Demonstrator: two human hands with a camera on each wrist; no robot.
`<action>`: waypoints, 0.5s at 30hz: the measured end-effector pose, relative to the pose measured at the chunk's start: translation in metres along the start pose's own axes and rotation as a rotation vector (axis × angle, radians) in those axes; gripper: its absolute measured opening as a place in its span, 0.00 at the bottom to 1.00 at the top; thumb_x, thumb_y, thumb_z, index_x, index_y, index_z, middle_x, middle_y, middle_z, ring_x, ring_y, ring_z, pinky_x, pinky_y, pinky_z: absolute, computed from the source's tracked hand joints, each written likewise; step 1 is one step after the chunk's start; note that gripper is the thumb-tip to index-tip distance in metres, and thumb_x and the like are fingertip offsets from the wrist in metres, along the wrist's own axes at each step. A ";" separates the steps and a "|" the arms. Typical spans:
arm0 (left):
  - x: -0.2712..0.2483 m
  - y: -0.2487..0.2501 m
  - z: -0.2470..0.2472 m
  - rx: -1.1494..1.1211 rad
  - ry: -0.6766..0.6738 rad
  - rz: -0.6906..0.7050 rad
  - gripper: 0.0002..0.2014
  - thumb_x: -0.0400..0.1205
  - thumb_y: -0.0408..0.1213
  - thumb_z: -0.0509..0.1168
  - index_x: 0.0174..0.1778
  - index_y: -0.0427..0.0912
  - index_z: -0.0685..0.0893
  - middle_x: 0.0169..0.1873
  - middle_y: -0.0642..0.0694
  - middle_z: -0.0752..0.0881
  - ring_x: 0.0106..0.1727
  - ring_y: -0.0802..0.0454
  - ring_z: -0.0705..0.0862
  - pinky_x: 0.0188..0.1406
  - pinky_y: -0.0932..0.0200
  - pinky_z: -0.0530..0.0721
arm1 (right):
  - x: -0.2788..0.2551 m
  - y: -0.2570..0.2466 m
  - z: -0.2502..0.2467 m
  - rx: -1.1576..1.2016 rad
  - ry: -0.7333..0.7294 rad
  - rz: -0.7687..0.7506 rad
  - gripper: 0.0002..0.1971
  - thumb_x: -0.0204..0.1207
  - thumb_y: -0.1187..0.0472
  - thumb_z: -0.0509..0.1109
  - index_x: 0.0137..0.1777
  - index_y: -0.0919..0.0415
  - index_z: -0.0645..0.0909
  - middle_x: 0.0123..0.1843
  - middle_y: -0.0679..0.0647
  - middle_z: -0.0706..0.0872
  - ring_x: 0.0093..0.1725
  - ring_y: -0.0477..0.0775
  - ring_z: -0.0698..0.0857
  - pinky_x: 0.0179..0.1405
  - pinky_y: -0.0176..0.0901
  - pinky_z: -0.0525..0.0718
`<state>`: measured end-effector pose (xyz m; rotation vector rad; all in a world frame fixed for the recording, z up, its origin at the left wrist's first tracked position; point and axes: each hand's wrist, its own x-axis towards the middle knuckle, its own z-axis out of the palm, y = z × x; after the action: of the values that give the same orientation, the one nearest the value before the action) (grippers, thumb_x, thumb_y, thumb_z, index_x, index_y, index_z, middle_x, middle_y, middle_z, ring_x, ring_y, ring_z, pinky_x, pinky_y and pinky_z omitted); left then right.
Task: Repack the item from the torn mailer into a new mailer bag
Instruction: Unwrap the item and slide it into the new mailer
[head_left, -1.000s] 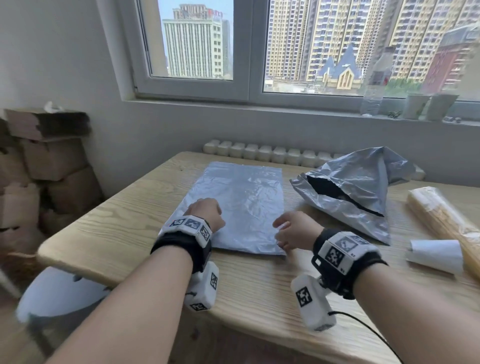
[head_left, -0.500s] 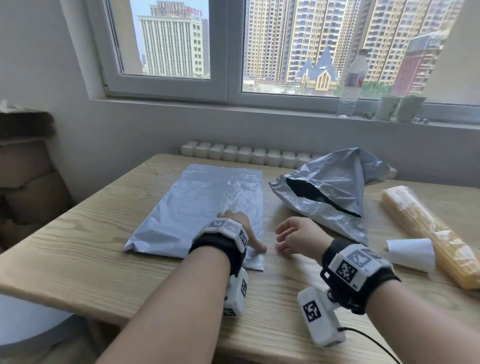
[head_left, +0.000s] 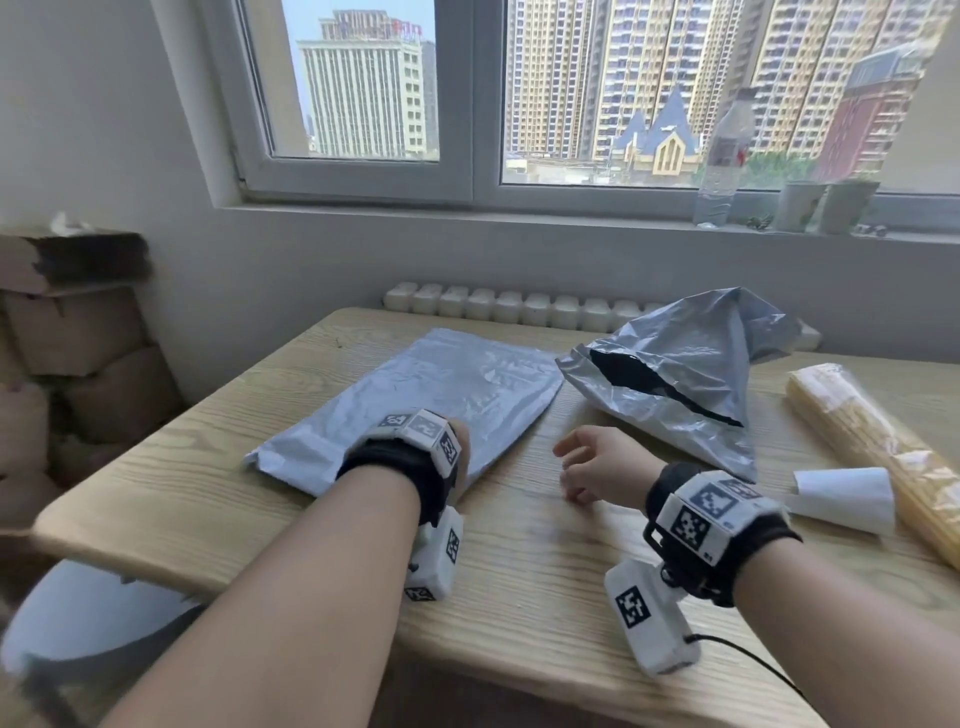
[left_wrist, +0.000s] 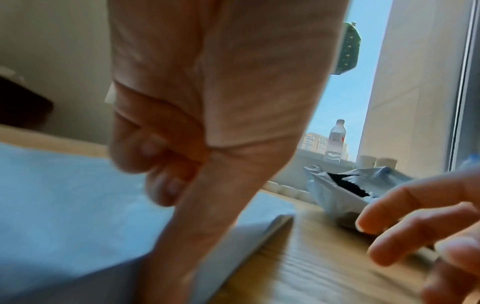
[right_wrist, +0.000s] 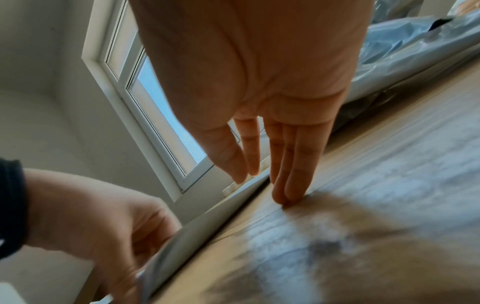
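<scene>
I see bare table (head_left: 524, 561) between the flat mailer (head_left: 457, 384) at 11 o'clock and the torn mailer (head_left: 675, 384) at 1 o'clock (a narrow lane); noodle pack (head_left: 872, 441) and paper roll (head_left: 841, 499) block 3 o'clock.

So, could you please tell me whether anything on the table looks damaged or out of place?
Yes: the crumpled grey mailer on the right of the table gapes open along a ragged dark tear. The flat grey mailer beside it looks intact.
</scene>
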<state>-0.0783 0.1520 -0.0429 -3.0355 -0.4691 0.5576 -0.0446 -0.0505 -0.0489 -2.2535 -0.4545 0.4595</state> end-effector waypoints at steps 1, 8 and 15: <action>-0.006 -0.013 -0.001 0.033 0.028 -0.035 0.12 0.67 0.41 0.74 0.46 0.46 0.87 0.54 0.40 0.89 0.57 0.39 0.88 0.57 0.44 0.87 | 0.001 -0.003 0.002 -0.025 0.000 -0.013 0.14 0.71 0.70 0.70 0.55 0.57 0.79 0.52 0.58 0.85 0.51 0.60 0.89 0.56 0.56 0.88; -0.021 -0.056 -0.004 -0.005 0.086 -0.211 0.07 0.78 0.34 0.64 0.49 0.41 0.85 0.56 0.40 0.87 0.56 0.42 0.86 0.53 0.51 0.85 | 0.006 -0.013 0.019 -0.130 0.001 -0.075 0.16 0.71 0.66 0.70 0.57 0.52 0.79 0.56 0.53 0.82 0.50 0.56 0.87 0.51 0.51 0.89; 0.024 0.044 -0.016 -0.289 0.233 0.064 0.24 0.78 0.42 0.68 0.70 0.39 0.77 0.66 0.41 0.81 0.65 0.42 0.81 0.59 0.52 0.81 | 0.009 0.005 -0.007 -0.264 0.079 -0.055 0.17 0.72 0.61 0.71 0.61 0.55 0.82 0.58 0.53 0.83 0.58 0.53 0.83 0.59 0.46 0.83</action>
<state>-0.0392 0.1180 -0.0395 -3.3411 -0.4801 0.1416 -0.0325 -0.0538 -0.0499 -2.4948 -0.5617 0.2944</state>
